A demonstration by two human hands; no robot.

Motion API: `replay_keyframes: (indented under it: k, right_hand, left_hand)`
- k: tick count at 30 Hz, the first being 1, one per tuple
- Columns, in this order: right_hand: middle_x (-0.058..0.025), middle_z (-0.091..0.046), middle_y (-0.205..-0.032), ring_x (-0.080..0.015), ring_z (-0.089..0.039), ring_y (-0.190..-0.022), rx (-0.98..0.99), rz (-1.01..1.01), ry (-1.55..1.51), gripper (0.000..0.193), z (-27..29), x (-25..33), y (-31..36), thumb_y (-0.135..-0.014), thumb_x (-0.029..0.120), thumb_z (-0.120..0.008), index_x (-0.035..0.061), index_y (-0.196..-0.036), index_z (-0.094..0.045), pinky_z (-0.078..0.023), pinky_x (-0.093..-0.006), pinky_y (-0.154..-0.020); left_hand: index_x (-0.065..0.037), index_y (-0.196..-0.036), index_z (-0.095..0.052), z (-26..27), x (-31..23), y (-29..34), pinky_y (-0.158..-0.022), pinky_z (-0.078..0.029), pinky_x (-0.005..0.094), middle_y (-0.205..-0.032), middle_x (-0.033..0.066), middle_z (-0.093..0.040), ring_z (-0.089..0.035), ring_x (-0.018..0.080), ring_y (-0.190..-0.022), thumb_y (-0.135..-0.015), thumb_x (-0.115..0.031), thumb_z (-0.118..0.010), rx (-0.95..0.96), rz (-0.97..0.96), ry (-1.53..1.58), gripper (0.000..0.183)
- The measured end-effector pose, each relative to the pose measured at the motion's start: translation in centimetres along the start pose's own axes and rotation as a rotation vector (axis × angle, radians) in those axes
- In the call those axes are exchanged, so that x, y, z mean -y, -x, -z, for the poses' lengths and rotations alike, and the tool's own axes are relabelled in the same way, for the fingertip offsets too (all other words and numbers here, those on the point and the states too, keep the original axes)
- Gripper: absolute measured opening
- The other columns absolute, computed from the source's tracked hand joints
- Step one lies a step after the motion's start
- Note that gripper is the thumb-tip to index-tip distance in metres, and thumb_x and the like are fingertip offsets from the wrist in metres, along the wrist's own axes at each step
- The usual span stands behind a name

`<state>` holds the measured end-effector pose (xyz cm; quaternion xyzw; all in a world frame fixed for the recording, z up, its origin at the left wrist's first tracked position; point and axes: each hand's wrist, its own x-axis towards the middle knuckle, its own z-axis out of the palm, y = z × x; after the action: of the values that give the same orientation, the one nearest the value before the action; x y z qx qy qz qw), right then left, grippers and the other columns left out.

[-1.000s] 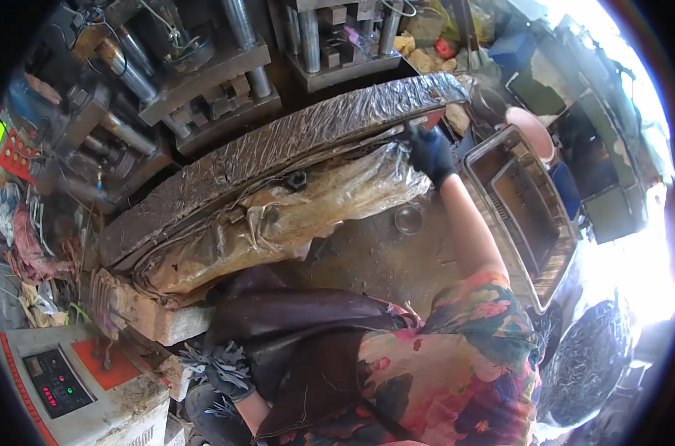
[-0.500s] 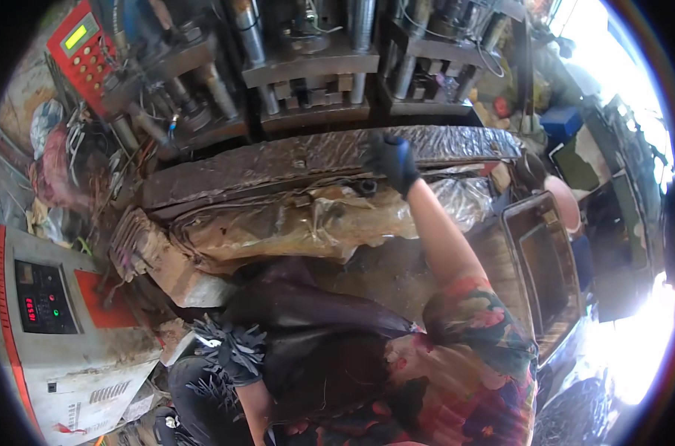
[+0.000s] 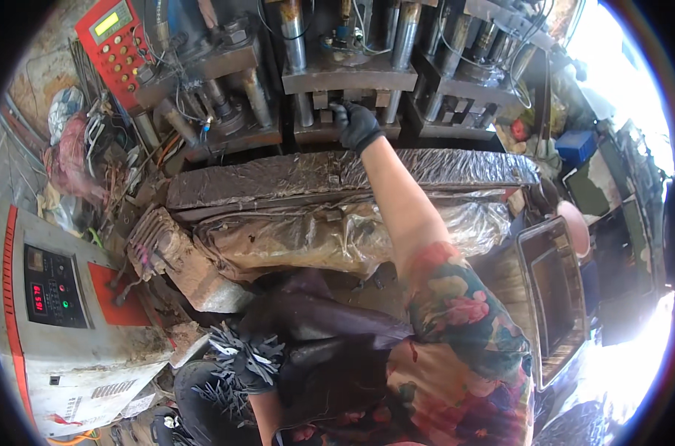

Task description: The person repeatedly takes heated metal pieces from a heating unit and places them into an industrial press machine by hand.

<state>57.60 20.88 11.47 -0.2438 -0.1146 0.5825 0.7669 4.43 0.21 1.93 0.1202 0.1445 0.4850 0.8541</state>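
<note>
My right hand (image 3: pixel 360 128), in a dark glove, reaches up to the middle press (image 3: pixel 350 80). Its fingers are bent together at the gap between the press's upper and lower blocks; whatever is in them is too small to make out. Down at the lower left, my left hand (image 3: pixel 258 377), also gloved, holds a bunch of thin grey strips (image 3: pixel 249 355) that look like metal blanks. They fan out in several directions and hide most of its fingers. Below it a dark round tub (image 3: pixel 186 380) holds more loose grey strips (image 3: pixel 224 395).
A plastic-wrapped ledge (image 3: pixel 255 182) lies between me and the presses. Two more presses flank the middle one, left (image 3: pixel 203 65) and right (image 3: pixel 467 80). A red control box (image 3: pixel 113 46) is at upper left, a grey machine cabinet (image 3: pixel 92 364) at left, and a rectangular bin (image 3: pixel 527 297) at right.
My right hand has moved forward and left, from over the wrapped ledge to the middle press. My left hand stays at the tub with its bunch of strips. The view has shifted slightly.
</note>
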Motion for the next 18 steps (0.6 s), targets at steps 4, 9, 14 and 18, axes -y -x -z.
replay_keyframes:
  k: [4, 9, 14, 18]
  right_hand:
    - [-0.0036, -0.059, -0.073, -0.0082, -0.051, -0.056, -0.138, 0.123, 0.048, 0.017, -1.6, -4.7, 1.7, -0.096, 0.019, -0.048, 0.0043, -0.1, -0.057, -0.043, -0.0147, -0.048]
    - [0.0023, -0.044, -0.072, -0.0124, -0.043, -0.062, 0.018, 0.233, 0.04, 0.025, 9.5, 0.1, 15.2, -0.098, 0.034, -0.042, 0.0135, -0.104, -0.055, -0.04, -0.0249, -0.059]
    - [0.0031, -0.052, -0.077, -0.004, -0.047, -0.061, 0.109, 0.536, -0.135, 0.032, 1.1, 6.5, 26.5, -0.094, 0.024, -0.051, 0.0003, -0.116, -0.05, -0.043, -0.0198, -0.054]
    - [-0.0062, -0.062, -0.091, -0.0111, -0.058, -0.067, 0.27, -0.002, 0.654, 0.03, -2.8, -7.8, 26.0, -0.093, 0.023, -0.048, 0.0024, -0.114, -0.054, -0.049, -0.0243, -0.056]
  left_hand:
    - [-0.004, -0.118, -0.048, 5.7, -1.7, 1.9, -0.083, -0.049, 0.0547, -0.105, 0.0176, -0.057, -0.058, 0.0345, -0.095, -0.083, -0.032, -0.054, -0.101, 0.116, -0.044, 0.045]
    - [0.0, -0.129, -0.039, 1.5, -1.9, 0.2, -0.095, -0.042, 0.0537, -0.126, 0.0314, -0.046, -0.046, 0.0526, -0.113, -0.091, -0.032, -0.048, -0.131, 0.211, -0.207, 0.051]
    - [-0.008, -0.128, -0.043, 0.1, -1.0, -1.3, -0.088, -0.05, 0.0495, -0.113, 0.0136, -0.056, -0.056, 0.0331, -0.105, -0.079, -0.015, -0.066, -0.033, -0.092, -0.016, 0.054]
    - [-0.007, -0.126, -0.043, 0.0, -0.6, -1.4, -0.082, -0.054, 0.0462, -0.112, 0.0125, -0.056, -0.058, 0.0303, -0.102, -0.075, -0.009, -0.07, 0.01, -0.101, 0.012, 0.058]
